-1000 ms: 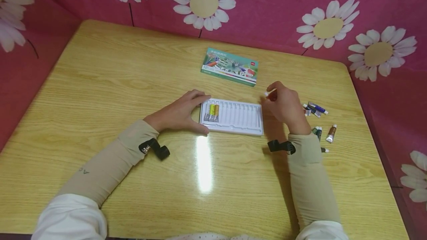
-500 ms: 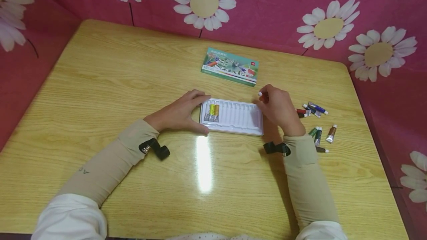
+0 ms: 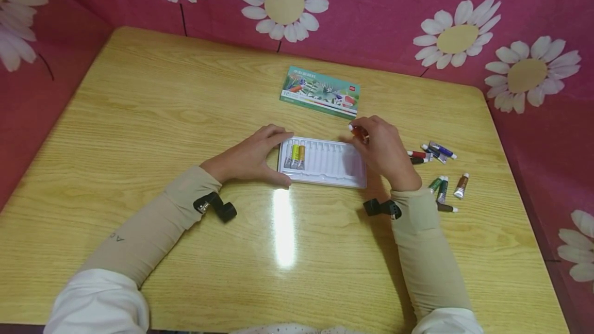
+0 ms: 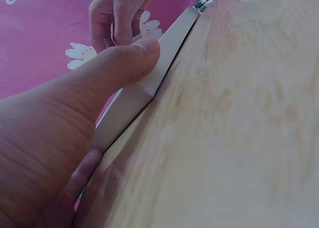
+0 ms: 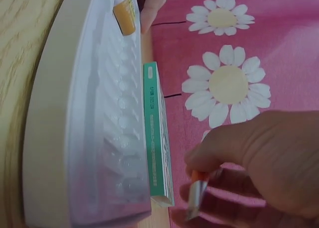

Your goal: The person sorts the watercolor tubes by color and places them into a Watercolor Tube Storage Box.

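In the head view, my left hand holds the left end of a white plastic paint tray, thumb on the near edge and fingers at the far edge. Three paint tubes lie side by side in its left slots: a whitish one, a yellow one and an ochre one. Over the tray's right end, my right hand pinches an orange paint tube, its white cap pointing up and left in the head view. The right wrist view shows the tube's silver end below the thumb.
Behind the tray lies a green paint box. Several loose tubes are scattered to the right, among them a blue one, a red one, a dark green one and a brown one.
My right hand has moved left with the orange paint tube, from beside the tray to over its right end. The left hand and the tray have stayed still.
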`<state>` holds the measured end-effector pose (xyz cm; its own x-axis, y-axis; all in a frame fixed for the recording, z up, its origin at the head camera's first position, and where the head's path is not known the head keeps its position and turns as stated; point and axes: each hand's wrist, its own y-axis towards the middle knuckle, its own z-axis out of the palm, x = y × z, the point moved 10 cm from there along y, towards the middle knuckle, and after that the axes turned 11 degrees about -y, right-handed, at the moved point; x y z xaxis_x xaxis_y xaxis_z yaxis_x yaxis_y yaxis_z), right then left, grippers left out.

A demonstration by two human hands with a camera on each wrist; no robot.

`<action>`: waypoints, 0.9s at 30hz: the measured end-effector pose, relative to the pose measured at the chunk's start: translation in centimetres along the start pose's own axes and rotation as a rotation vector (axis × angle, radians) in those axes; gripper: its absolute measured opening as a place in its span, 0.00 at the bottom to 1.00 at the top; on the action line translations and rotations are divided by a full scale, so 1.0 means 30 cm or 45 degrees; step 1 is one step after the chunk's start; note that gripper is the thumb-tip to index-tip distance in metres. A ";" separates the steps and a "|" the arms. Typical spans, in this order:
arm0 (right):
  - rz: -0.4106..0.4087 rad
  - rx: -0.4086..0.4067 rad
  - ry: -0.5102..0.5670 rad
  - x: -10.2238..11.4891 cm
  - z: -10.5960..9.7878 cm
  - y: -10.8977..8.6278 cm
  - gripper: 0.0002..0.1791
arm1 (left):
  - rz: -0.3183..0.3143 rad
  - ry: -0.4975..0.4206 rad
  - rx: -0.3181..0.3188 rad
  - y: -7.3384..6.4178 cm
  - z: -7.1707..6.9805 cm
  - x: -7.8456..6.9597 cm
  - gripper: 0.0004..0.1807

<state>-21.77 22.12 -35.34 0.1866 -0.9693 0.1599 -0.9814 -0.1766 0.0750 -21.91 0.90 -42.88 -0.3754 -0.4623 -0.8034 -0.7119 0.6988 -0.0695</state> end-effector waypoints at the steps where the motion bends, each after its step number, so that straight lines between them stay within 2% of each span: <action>1: 0.007 0.003 0.005 0.000 0.000 -0.001 0.15 | -0.002 0.000 0.000 -0.001 0.000 0.001 0.65; 9: 0.129 0.065 0.102 0.000 0.010 -0.004 0.17 | -0.002 -0.003 -0.001 -0.003 -0.002 -0.004 0.65; 22: 0.075 0.104 0.160 0.061 0.045 0.005 0.15 | 0.006 0.001 -0.002 0.002 -0.005 -0.006 0.65; 27: 0.035 0.081 0.180 0.090 0.047 0.003 0.14 | 0.011 0.004 -0.001 0.001 -0.004 -0.006 0.65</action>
<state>-21.40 19.24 -36.28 0.1599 -0.9411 0.2980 -0.9862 -0.1654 0.0068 -21.94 0.96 -42.66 -0.3838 -0.4578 -0.8020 -0.7089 0.7026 -0.0618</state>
